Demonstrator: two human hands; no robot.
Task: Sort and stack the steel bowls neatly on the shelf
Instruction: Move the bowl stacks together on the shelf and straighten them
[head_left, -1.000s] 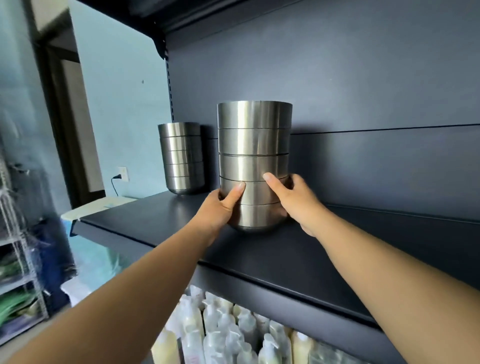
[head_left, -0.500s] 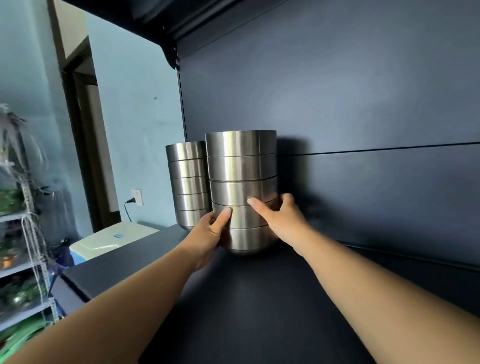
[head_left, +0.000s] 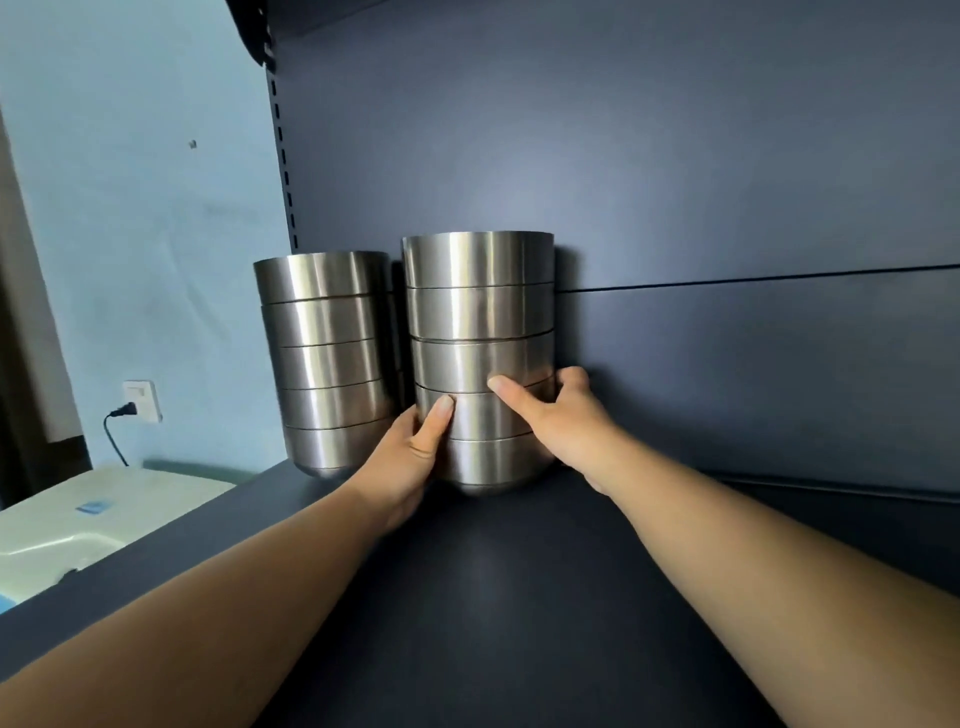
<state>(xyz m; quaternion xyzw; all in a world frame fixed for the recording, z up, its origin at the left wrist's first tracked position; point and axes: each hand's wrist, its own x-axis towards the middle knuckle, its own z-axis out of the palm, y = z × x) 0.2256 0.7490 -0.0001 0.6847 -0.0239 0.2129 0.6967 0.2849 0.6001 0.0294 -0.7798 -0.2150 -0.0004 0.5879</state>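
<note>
- Brushed steel, five bowls deep, the held stack is clasped low down between the two hands and appears to be seated on the dark shelf, close to the back panel.
- The left hand is wrapped round the lower left side, thumb laid up the fourth bowl; the right hand is curled round the right side, thumb pressed across the front at the seam between the third and fourth bowls.
- A slight unevenness can be seen at the seams of the middle bowls, so the upper bowls are judged to be only loosely nested; since only the lowest bowls are gripped, a sideways push could tip or shift the upper three.
- The rounded base offers little footing, and a hasty release might leave the stack rocking.
- Just beyond the left hand, the second stack of five bowls stands beside the held one; whether they touch cannot be told. A nudge further left could knock it, with the shelf's left end not far beyond.
- Well beyond the left hand, a wall socket and a pale appliance are seen past that end.
</note>
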